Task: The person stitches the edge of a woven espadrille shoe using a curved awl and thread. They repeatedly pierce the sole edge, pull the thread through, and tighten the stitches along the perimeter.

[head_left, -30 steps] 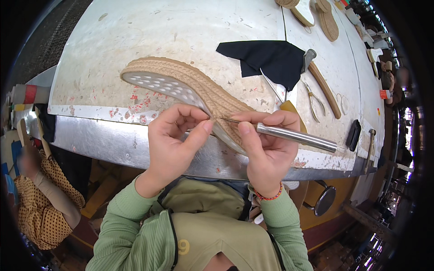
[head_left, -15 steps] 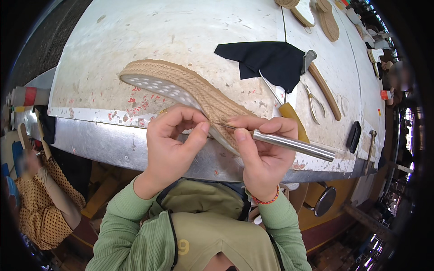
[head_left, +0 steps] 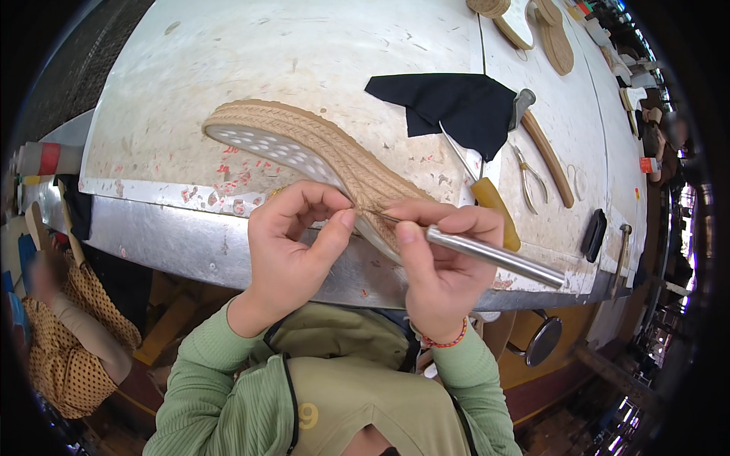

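Observation:
A tan shoe sole [head_left: 304, 137] with braided rope-like sides lies tilted on its side at the bench's near edge, its pale, dotted underside facing me. My right hand [head_left: 449, 258] grips an awl [head_left: 502, 257] with a thick steel handle; its thin tip meets the braid near the sole's middle. Right beside that tip, my left hand [head_left: 296, 247] pinches thumb and forefinger together against the sole's lower edge. What lies between those fingertips is too small to make out.
Beyond the sole lie a black cloth [head_left: 449, 106], a hammer [head_left: 547, 156], pliers [head_left: 530, 178] and a yellow-handled tool [head_left: 494, 213]. A black object [head_left: 595, 235] sits to the right. More soles [head_left: 557, 45] lie far right. Another person [head_left: 84, 334] works at left.
Both hands stay at the same spot on the sole. The awl's handle end has dipped slightly toward me. Bench things shift a little in view.

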A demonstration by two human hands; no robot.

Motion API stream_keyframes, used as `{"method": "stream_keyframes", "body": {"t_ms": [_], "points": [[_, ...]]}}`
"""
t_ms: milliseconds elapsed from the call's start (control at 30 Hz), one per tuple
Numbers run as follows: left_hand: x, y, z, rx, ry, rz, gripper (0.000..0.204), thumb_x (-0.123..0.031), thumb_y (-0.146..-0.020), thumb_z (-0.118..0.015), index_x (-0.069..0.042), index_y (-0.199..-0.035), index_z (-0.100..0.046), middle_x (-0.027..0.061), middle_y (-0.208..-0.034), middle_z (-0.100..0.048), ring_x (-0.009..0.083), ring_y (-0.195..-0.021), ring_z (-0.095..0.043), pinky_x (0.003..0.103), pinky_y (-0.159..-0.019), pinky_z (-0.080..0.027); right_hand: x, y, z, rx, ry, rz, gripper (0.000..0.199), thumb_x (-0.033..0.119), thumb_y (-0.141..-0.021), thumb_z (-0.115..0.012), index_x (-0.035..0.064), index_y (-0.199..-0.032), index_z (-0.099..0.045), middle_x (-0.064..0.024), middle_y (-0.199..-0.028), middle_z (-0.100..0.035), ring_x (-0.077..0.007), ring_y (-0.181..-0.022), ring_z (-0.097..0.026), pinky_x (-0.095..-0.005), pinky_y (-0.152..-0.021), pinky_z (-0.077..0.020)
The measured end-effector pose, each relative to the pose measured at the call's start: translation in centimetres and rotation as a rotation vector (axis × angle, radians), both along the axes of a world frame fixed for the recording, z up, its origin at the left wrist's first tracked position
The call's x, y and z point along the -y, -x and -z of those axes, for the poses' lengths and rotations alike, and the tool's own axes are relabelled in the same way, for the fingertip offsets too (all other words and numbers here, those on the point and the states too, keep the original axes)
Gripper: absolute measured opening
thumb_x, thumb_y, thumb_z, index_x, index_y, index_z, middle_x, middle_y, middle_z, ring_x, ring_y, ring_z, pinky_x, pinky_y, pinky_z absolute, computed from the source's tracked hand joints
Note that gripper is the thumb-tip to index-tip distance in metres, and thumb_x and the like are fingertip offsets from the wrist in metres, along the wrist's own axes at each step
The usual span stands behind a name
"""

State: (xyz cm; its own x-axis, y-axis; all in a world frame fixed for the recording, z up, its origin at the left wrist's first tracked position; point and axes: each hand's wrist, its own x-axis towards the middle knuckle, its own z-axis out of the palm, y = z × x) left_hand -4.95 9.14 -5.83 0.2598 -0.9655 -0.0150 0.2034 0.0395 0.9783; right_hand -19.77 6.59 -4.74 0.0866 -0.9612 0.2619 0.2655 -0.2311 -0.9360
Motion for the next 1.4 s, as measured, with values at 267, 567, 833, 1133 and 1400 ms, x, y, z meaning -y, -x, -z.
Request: {"method": "stream_keyframes", "body": {"t_ms": [267,567,833,1133,1400], "points": [[0.3,-0.1,-0.2,0.07,0.009,0.01,0.006,0.003,-0.083,-0.069,0.005,-0.087,-0.064,0.0064,-0.084,-0.066,0.0097,-0.079,-0.063,0.024,-0.074,-0.053,0.1,0.0,-0.1,-0.134,0.079,-0.032,0.033,-0.012,-0.085,-0.064,0.0023,-0.103,-0.039,-0.0212,-0.1,-0.065,-0.0156,-0.087,-0.065,-0.0235,-0.073,-0.0513],[0.4,-0.2,0.7,0.127,0.081,0.008,0.007,0.0,-0.08,-0.068,0.002,-0.082,-0.062,0.0067,-0.079,-0.063,0.0126,-0.073,-0.062,0.026,-0.069,-0.051,0.2,0.4,-0.4,0.04,-0.049,-0.056,0.036,-0.012,-0.087,-0.061,0.0052,-0.104,-0.033,-0.0249,-0.101,-0.065,-0.0203,-0.087,-0.066,-0.029,-0.076,-0.053],[0.3,-0.4,1.2,0.036,0.13,0.046,0.011,0.0,-0.079,-0.069,0.003,-0.084,-0.06,0.0078,-0.081,-0.064,0.0129,-0.076,-0.062,0.026,-0.073,-0.052,0.4,0.5,0.8,-0.227,0.35,-0.038,0.038,-0.013,-0.084,-0.062,0.0049,-0.102,-0.033,-0.0275,-0.097,-0.065,-0.032,-0.094,-0.069,-0.0447,-0.088,-0.0547],[0.7,-0.2,1.2,0.022,0.123,-0.008,0.009,-0.001,-0.078,-0.07,0.003,-0.084,-0.063,0.0089,-0.079,-0.065,0.0132,-0.071,-0.065,0.026,-0.067,-0.053,0.3,0.3,0.3,-0.374,0.344,-0.063,0.035,-0.012,-0.084,-0.062,0.0046,-0.099,-0.035,-0.029,-0.097,-0.064,-0.0329,-0.095,-0.068,-0.0461,-0.09,-0.0543],[0.8,0.2,2.1,0.121,0.229,-0.05,0.006,-0.001,-0.077,-0.069,0.001,-0.079,-0.064,0.0079,-0.076,-0.065,0.0142,-0.068,-0.065,0.026,-0.064,-0.052,0.1,0.4,0.7,-0.264,0.336,-0.036,0.037,-0.011,-0.086,-0.06,0.0049,-0.101,-0.031,-0.0302,-0.101,-0.062,-0.0349,-0.098,-0.068,-0.0472,-0.09,-0.0549]]}}
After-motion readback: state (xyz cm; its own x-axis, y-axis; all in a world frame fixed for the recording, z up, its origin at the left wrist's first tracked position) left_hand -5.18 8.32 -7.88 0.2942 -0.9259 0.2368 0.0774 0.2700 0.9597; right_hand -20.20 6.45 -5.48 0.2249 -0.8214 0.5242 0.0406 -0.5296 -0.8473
